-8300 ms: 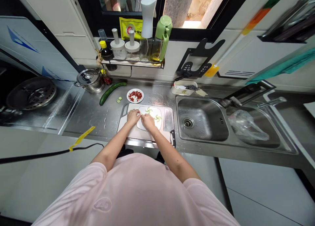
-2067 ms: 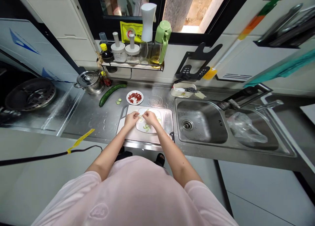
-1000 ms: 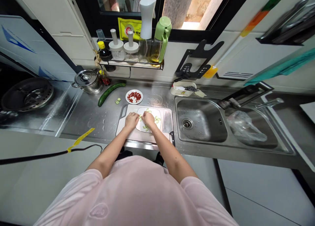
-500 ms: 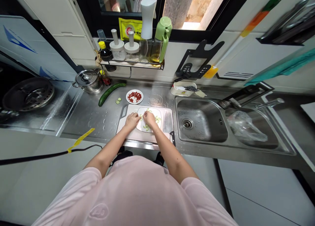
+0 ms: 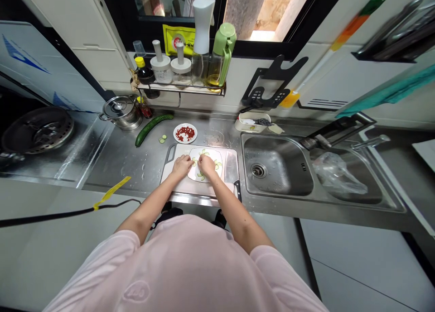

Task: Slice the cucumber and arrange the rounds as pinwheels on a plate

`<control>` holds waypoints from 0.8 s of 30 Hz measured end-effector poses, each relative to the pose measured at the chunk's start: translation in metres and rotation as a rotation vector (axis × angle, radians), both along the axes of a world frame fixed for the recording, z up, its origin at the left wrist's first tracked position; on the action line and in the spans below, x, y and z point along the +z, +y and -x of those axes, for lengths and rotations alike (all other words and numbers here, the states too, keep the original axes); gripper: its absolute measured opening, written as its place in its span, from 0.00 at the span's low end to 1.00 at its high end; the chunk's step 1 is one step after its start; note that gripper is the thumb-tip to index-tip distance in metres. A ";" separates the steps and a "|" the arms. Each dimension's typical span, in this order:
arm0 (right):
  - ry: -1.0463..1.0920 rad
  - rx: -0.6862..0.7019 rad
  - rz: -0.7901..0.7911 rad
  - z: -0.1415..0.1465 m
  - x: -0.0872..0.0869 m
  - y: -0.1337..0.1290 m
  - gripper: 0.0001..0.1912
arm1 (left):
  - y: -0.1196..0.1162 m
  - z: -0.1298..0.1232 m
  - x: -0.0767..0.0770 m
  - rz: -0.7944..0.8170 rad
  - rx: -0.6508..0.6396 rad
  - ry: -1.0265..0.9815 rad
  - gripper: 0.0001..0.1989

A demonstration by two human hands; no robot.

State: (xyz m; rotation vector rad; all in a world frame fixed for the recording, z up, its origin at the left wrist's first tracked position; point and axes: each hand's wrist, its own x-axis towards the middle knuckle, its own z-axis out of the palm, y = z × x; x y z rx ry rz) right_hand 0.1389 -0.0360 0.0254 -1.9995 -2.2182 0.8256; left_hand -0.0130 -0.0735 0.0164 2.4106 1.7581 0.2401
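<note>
1. Left hand (image 5: 182, 165): fingers bent, close together over the left edge of the white plate (image 5: 192, 175); no telling of any hold on a slice.
2. Right hand (image 5: 207, 165): fingers drawn in, pointing down near mid-plate; tips hidden, grip impossible to make out.
3. Cucumber slices (image 5: 217, 165): in small pinwheel clusters on the plate, atop the cutting board (image 5: 185, 187).
4. Likely slip: clusters pushed askew by a dragging knuckle, given close spacing.
5. Lesser risk: knife (image 5: 231, 167) nudged by the right forearm.
</note>
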 end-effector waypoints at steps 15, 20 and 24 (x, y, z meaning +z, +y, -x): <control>0.332 -0.204 -0.176 -0.022 0.009 0.000 0.10 | 0.003 0.002 -0.006 -0.030 0.054 -0.092 0.15; 0.545 -0.312 -0.282 -0.035 0.006 0.003 0.10 | 0.003 0.003 -0.008 0.000 0.032 -0.031 0.14; 0.686 -0.422 -0.355 -0.050 0.008 0.004 0.11 | 0.004 0.004 -0.008 -0.008 -0.008 0.002 0.15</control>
